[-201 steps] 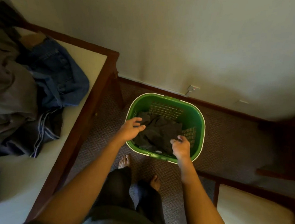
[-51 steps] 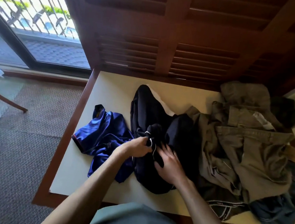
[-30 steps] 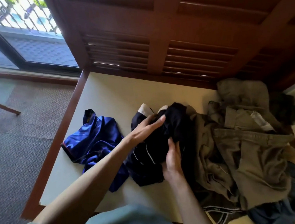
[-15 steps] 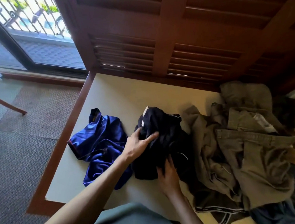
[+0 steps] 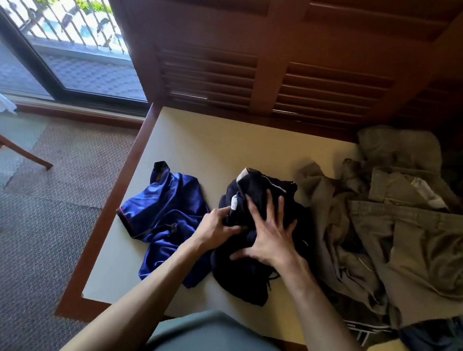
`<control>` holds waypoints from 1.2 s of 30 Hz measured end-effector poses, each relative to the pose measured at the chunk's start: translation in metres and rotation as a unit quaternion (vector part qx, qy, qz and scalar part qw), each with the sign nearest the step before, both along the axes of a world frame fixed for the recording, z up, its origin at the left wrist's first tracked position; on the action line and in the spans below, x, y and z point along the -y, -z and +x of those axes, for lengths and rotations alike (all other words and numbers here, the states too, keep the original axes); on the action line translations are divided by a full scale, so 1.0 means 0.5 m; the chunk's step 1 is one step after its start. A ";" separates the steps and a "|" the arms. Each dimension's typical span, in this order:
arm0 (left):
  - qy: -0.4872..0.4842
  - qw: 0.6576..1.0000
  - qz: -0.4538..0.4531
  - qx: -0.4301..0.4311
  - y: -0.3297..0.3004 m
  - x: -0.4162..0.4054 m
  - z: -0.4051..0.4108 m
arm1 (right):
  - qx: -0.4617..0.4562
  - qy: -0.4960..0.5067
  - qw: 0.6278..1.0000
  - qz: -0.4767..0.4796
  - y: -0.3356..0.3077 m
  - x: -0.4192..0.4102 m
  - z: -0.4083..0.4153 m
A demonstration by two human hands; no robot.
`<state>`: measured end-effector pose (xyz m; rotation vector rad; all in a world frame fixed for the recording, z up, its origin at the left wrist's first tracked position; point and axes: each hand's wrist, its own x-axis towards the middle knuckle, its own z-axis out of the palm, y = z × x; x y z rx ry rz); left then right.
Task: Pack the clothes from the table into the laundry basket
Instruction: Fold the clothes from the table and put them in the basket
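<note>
Clothes still cover the table [image 5: 228,136] while our left hand [image 5: 217,226] pinches the dark garment [image 5: 243,277], right hand [image 5: 268,234] pressing flat, basket unseen.

The blue garment [image 5: 165,214] is glossy satin-like cloth; the dark garment [image 5: 243,277] and khaki trousers [image 5: 414,247] look matt. The tabletop [image 5: 227,144] is smooth, rimmed in polished wood.

Louvred wooden shutters [image 5: 275,75], barred window [image 5: 51,11], patterned carpet [image 5: 39,214]

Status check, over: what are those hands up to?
Left hand pinching the dark garment. Right hand pressing flat on it. Basket out of view.
</note>
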<state>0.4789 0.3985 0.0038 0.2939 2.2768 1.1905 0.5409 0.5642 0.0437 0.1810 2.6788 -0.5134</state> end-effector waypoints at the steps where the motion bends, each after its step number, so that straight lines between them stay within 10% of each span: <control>1: 0.020 1.000 0.005 0.008 -0.005 0.018 -0.004 | 0.024 -0.012 1.000 0.008 0.017 0.001 -0.003; 8: 0.055 0.943 -0.304 -0.124 -0.001 0.165 -0.052 | 0.082 -0.045 0.994 0.055 0.062 0.009 -0.027; 14: 0.062 0.912 -0.365 -0.178 0.113 0.211 0.012 | 0.084 -0.027 0.993 0.075 0.076 0.015 -0.061; 19: 0.010 0.905 -0.322 -0.278 0.143 0.170 0.054 | 0.053 -0.004 0.996 0.074 0.085 0.013 -0.060; 28: -0.136 0.989 -0.011 -0.061 0.041 0.095 0.014 | -0.027 0.174 0.984 -0.006 0.085 0.033 -0.011; 36: -0.089 0.992 0.088 -0.002 -0.097 0.023 0.047 | -0.140 0.431 0.864 -0.222 0.034 0.015 0.096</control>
